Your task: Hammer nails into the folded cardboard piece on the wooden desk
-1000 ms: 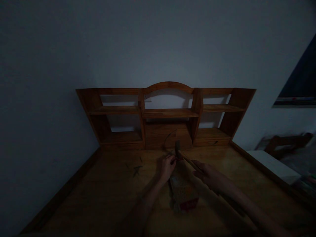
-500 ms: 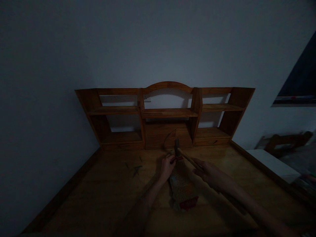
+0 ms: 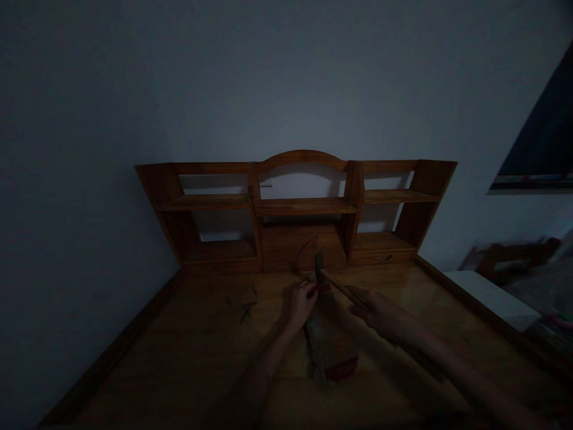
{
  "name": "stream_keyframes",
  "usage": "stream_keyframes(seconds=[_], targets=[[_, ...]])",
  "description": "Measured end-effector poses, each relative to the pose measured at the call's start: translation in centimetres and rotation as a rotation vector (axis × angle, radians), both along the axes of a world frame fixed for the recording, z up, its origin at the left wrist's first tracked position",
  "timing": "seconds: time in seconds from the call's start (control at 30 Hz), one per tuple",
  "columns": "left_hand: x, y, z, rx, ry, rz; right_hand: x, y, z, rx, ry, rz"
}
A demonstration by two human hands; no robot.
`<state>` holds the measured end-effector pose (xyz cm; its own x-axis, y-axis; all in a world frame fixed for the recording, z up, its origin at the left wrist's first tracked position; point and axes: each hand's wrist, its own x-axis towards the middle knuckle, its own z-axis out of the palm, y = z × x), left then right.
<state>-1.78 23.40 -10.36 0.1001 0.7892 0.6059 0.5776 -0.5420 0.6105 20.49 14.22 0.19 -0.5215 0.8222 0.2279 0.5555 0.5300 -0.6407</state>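
In the dim light my right hand (image 3: pixel 378 310) is wrapped around the wooden handle of a hammer (image 3: pixel 338 285). The hammer's dark head (image 3: pixel 319 267) is over the far end of a rough, brick-like block (image 3: pixel 333 337), close to my left fingertips. Whether it touches anything there, I cannot tell. A dark red patch (image 3: pixel 342 368) shows on the block's near end, and more red at its far end. My left hand (image 3: pixel 303 304) is closed in a pinch beside that far end; what its fingers hold is too dark to name. Just beyond them rises a thin curved strand, maybe wire (image 3: pixel 305 245).
Several thin dark pieces (image 3: pixel 248 310) lie on the wooden desk (image 3: pixel 179 352) to the left. A wooden shelf unit (image 3: pixel 304 206) stands along the desk's back, against the wall. Off the right edge are a white surface (image 3: pixel 492 298) and a wooden chair back (image 3: pixel 514 260).
The view has shifted slightly. Both hands, the hammer and the block keep nearly the same places relative to each other.
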Motion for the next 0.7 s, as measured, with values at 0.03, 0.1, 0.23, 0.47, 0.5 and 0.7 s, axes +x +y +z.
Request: stream_keyframes(seconds=[0.03,0.1,0.23,0.47,0.5,0.7], targets=[[0.0,0.0,-0.1,0.007,-0.008,-0.004,0.0,0.0,0.1,0.003,-0.005,0.006],[-0.1,0.1,-0.3,0.021,-0.012,-0.02,-0.1,-0.2,0.4,-0.02,-0.02,0.018],[-0.2,0.3,-0.7,0.054,-0.008,-0.033,-0.3,-0.6,0.8,-0.046,-0.016,0.015],[-0.1,0.4,-0.6,0.03,-0.002,-0.026,-0.4,-0.6,0.8,-0.04,-0.032,0.002],[-0.1,0.2,-0.5,0.024,-0.002,-0.03,-0.5,-0.6,0.8,-0.05,-0.033,-0.001],[-0.1,-0.4,0.3,0.012,0.029,0.007,-0.4,-0.4,0.8,-0.021,0.045,0.054]])
